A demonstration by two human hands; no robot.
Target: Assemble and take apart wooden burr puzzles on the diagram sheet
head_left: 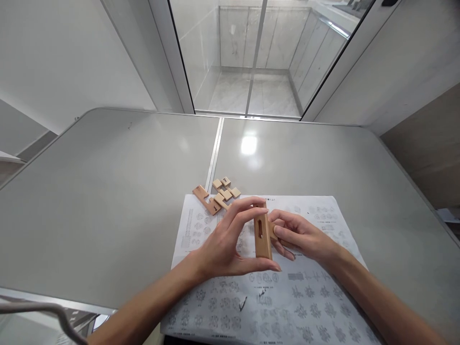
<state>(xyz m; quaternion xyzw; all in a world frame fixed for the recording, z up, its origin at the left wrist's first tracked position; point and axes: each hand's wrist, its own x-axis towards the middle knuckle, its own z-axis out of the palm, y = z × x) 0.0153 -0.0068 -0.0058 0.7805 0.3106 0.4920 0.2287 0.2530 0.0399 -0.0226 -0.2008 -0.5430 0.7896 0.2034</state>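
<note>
held up over the paper sheet (pixel 316 297): one slotted wood block (pixel 262 235), standing tall, long slot facing the camera. pinched top and bottom by the left hand (pixel 224 242), thumb under the low end, fingers curled over the high end. touched on its right side by the right hand (pixel 300 235), with fingers closed on a small wood piece (pixel 272 231) pressed against the block. hard to tell how far in that small piece went. left lying past the sheet's far left corner, on the grey table (pixel 108 201): a bunch of loose wood pieces (pixel 218 195), close together, some touching. printed all over the sheet: rows of little drawings, with a few dark pen marks.
</note>
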